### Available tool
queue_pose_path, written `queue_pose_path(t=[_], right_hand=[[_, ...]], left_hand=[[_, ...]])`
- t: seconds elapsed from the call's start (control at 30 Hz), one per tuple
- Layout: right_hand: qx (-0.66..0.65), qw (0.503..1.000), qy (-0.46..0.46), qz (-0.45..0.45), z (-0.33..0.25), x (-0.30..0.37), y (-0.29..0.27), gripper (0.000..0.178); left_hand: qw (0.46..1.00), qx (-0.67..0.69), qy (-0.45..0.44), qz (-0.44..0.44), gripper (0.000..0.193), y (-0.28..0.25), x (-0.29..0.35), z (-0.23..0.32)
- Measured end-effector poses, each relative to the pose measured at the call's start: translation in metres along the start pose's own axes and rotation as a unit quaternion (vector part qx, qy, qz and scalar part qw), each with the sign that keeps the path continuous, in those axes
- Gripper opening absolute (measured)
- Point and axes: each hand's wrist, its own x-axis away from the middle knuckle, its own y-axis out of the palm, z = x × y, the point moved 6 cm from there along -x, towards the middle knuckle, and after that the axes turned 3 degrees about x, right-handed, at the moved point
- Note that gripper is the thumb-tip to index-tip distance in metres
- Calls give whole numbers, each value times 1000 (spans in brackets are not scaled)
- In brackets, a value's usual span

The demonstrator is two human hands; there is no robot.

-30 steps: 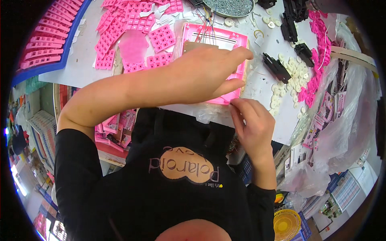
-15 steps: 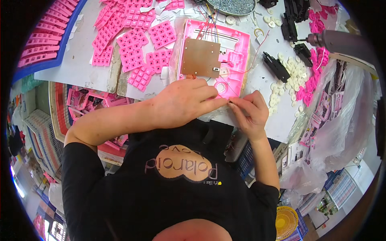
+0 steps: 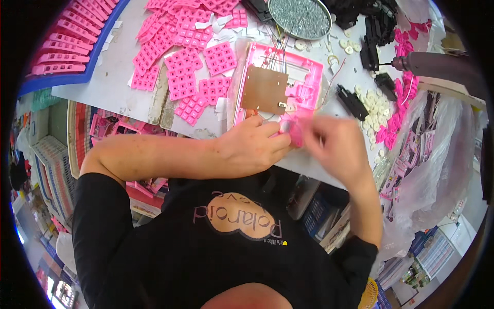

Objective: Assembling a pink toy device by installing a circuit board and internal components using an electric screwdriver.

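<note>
A pink plastic housing (image 3: 312,77), lying with its inside up, sits in front of me on the table. A brown circuit board (image 3: 265,90) with thin wires covers its left half. My left hand (image 3: 257,147) is closed, its fingers curled on the near edge of the housing; the thumb is mostly hidden. Beside the near right corner is my right hand (image 3: 339,147), smeared by motion. Its fingertips are too blurred to show whether they hold anything. Something pink shows between the two hands, partly covered by the left fingers.
Pink keypads (image 3: 185,74) are heaped to the left, beside a blue tray (image 3: 95,64). A round dish of screws (image 3: 300,18) stands behind the housing. On the right lie white discs (image 3: 378,105), black parts (image 3: 352,102) and a power screwdriver (image 3: 432,66).
My right hand has pulled away to the right from the housing's near corner, where it met the left fingers. The left hand stays at the near edge. The whole view has shifted slightly.
</note>
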Motion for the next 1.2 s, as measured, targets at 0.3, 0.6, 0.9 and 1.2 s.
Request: queue_pose_path(t=[0.3, 0.6, 0.9, 1.2], right_hand=[[27, 982, 65, 175, 15, -98, 17, 27], [-364, 894, 97, 242, 22, -69, 23, 12], [-271, 926, 76, 253, 23, -70, 20, 9], [23, 948, -205, 243, -29, -57, 31, 18]], left_hand=[[936, 326, -90, 97, 36, -18, 1, -47], [918, 130, -286, 244, 28, -48, -12, -139], [929, 119, -244, 251, 20, -37, -22, -131], [918, 145, -246, 276, 13, -37, -26, -139]])
